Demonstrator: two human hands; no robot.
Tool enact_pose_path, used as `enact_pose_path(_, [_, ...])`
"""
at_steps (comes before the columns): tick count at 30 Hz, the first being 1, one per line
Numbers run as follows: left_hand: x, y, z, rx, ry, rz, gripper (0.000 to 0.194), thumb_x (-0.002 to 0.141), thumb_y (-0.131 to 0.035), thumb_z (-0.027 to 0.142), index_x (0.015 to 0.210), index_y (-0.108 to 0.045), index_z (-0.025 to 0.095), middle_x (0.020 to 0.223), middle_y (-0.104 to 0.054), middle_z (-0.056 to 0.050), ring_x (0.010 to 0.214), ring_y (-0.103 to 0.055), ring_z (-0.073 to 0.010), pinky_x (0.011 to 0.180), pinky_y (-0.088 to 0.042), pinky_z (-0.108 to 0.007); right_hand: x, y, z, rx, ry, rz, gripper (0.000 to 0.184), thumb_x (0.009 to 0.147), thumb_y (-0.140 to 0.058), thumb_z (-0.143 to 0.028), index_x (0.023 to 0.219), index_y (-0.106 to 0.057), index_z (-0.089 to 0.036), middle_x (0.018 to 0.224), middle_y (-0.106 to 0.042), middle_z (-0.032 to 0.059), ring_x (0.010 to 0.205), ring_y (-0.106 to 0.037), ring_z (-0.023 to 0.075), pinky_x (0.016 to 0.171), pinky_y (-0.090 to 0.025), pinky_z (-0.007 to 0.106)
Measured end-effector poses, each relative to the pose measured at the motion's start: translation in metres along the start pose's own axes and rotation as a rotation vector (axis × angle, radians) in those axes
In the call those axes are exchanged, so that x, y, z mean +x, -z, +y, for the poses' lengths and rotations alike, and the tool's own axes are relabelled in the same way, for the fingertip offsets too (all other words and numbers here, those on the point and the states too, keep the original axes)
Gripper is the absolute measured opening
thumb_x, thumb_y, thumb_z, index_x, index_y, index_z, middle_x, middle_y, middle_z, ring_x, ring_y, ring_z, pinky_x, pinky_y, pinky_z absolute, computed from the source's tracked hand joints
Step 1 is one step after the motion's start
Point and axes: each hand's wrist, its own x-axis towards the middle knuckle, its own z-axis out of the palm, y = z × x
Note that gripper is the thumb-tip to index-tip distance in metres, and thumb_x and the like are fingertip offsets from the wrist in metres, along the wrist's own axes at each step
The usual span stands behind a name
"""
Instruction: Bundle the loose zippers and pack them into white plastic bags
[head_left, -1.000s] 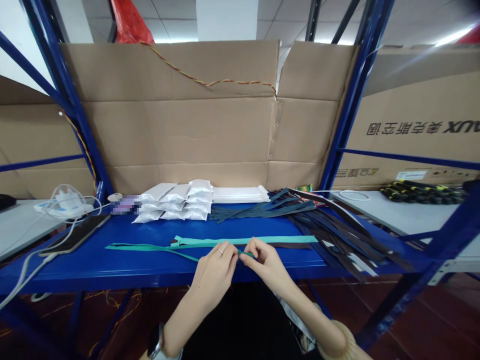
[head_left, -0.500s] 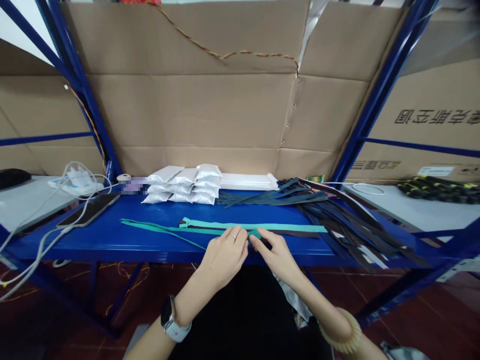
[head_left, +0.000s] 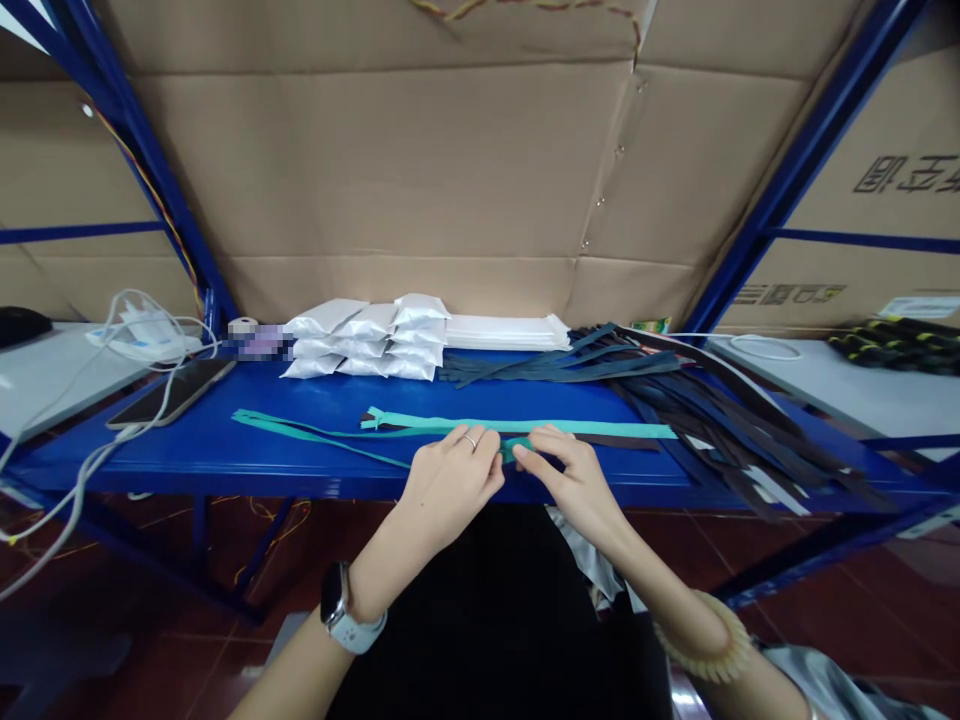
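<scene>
A green zipper (head_left: 289, 430) trails leftward over the blue shelf, its two tapes apart. Its right end is pinched between my left hand (head_left: 454, 480) and my right hand (head_left: 566, 475) at the shelf's front edge. A short green piece shows in the gap between the fingers of both hands. Fingertips cover the zipper's end, so its slider cannot be made out. Just behind the hands lies a light turquoise zipper (head_left: 517, 427), stretched out flat. Under it, a dark brown zipper (head_left: 622, 441) shows along its edge.
White packets (head_left: 364, 340) are stacked at the back, beside flat white sleeves (head_left: 510, 332). Dark zippers (head_left: 720, 430) pile up on the right, some over the front edge. A phone (head_left: 172, 392) with a white cable lies left. Blue posts (head_left: 810, 160) and cardboard bound the shelf.
The view has tipped downward a little. My right hand has shifted slightly right, away from my left, and more of the green zipper end shows between them.
</scene>
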Motion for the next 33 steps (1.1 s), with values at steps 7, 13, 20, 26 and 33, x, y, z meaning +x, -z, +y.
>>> enact_pose_path(7, [0.002,0.001,-0.003,-0.001,0.001,-0.014,0.013,0.089,-0.042,0.019,0.083,-0.053,0.019,0.08,-0.061,-0.001,0.083,-0.056,-0.0167,0.053,-0.029,-0.027,0.005,0.001,0.004,0.01,-0.005,-0.021,0.035,0.091,-0.052,-0.034,0.059,-0.053,-0.018,0.062,-0.05,-0.0019,0.069,-0.048,0.0155,0.073,-0.031,0.029])
enact_pose_path(13, [0.002,0.008,-0.007,-0.002,-0.029,-0.012,0.011,0.088,-0.045,0.019,0.079,-0.052,0.019,0.076,-0.06,0.0,0.079,-0.055,-0.0169,0.055,-0.031,-0.028,0.005,0.001,0.002,0.031,-0.004,-0.053,0.036,0.091,-0.052,-0.034,0.058,-0.053,-0.018,0.06,-0.048,-0.0026,0.068,-0.048,0.0149,0.075,-0.031,0.029])
enact_pose_path(20, [0.002,0.01,-0.009,0.05,-0.005,-0.03,0.015,0.09,-0.041,0.019,0.081,-0.052,0.02,0.08,-0.061,0.0,0.081,-0.056,-0.0165,0.054,-0.03,-0.028,0.008,0.008,0.004,0.046,0.021,-0.019,0.037,0.09,-0.05,-0.034,0.057,-0.051,-0.018,0.06,-0.047,-0.0022,0.064,-0.047,0.014,0.069,-0.031,0.027])
enact_pose_path(26, [-0.001,0.025,-0.048,0.179,0.26,-0.033,0.019,0.092,-0.037,0.023,0.08,-0.052,0.02,0.079,-0.061,-0.001,0.08,-0.057,-0.0158,0.051,-0.024,-0.026,0.014,0.057,0.03,-0.071,-0.035,0.239,0.036,0.086,-0.053,-0.038,0.057,-0.053,-0.018,0.061,-0.047,-0.0018,0.062,-0.045,0.0137,0.064,-0.032,0.027])
enact_pose_path(33, [-0.008,0.049,-0.093,0.212,0.491,-0.126,0.023,0.092,-0.035,0.033,0.088,-0.055,0.021,0.086,-0.064,-0.003,0.074,-0.058,-0.0171,0.052,-0.025,-0.024,0.017,0.107,0.063,-0.168,-0.143,0.429,0.036,0.082,-0.053,-0.047,0.061,-0.059,-0.018,0.059,-0.054,0.0016,0.06,-0.051,0.0172,0.059,-0.037,0.028])
